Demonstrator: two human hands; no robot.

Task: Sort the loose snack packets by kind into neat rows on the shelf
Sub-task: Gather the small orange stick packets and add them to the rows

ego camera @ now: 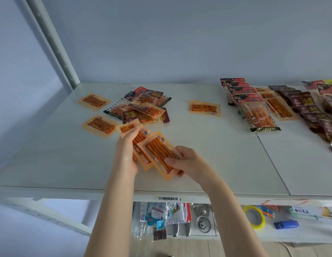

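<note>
1. My left hand [125,148] grips a loose fan of orange stick-snack packets [139,136], fingers curled over their top edge, just above the white shelf [207,156].
2. My right hand [188,162] pinches the frontmost orange packet [158,153] by its lower right end, thumb on top. This packet overlaps the fan and lies tilted.
3. Behind my hands, toward the back of the shelf, sits a mixed pile [143,106] of loose packets: red-and-black, dark brown and orange, overlapping every which way.
4. Three single orange packets lie flat and apart: one at the back left [93,101], one just left of my left hand [100,125], one alone near mid-shelf [205,108].
5. On the right, sorted rows run front to back: red-and-black packets [251,108], then orange ones [278,106], then dark brown ones [309,112], each overlapping the next.
6. On the shelf below, a yellow tape roll [254,217] lies among small hardware items.
</note>
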